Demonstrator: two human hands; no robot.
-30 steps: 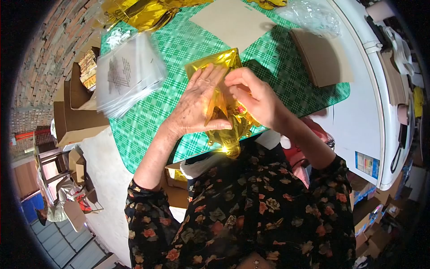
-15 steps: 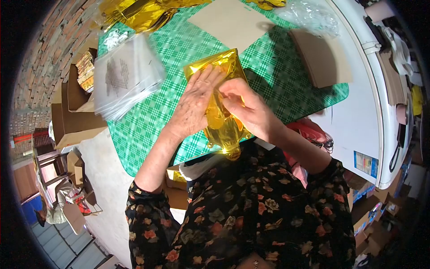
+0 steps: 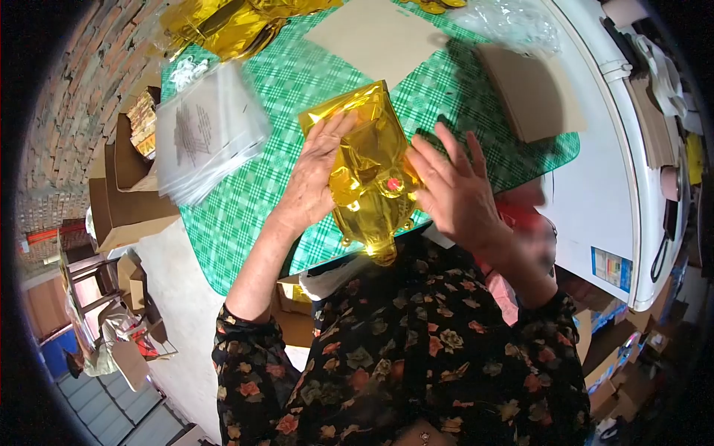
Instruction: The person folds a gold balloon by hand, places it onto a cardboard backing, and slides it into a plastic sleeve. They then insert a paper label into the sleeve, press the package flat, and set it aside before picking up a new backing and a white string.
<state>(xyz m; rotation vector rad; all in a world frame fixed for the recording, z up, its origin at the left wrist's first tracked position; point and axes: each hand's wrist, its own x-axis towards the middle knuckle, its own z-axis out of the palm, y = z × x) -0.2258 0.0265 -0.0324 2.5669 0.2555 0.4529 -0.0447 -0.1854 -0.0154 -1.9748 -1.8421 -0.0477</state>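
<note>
A folded gold foil balloon (image 3: 375, 152) lies flat and shiny near the front edge of the table, its narrow rounded end hanging toward my body. A small red spot (image 3: 393, 183) shows on its right half. My left hand (image 3: 312, 175) rests on the balloon's left side, fingers stretched out together over the upper part. At the right edge of the foil is my right hand (image 3: 457, 186), its fingers spread and pointing away from me, the fingertips partly over the green tablecloth. Neither hand grips anything.
The green checked table (image 3: 290, 89) also bears a stack of clear plastic bags (image 3: 212, 134) on the left, beige card sheets (image 3: 375, 37) behind, more card (image 3: 528, 93) at right and gold foil (image 3: 230, 26) at the back. Cardboard boxes (image 3: 134, 204) stand left, a white appliance (image 3: 595, 201) right.
My right hand has moved off the middle of the balloon to its right edge, its bent fingers opening out. The red spot now shows. My left hand stays on the foil.
</note>
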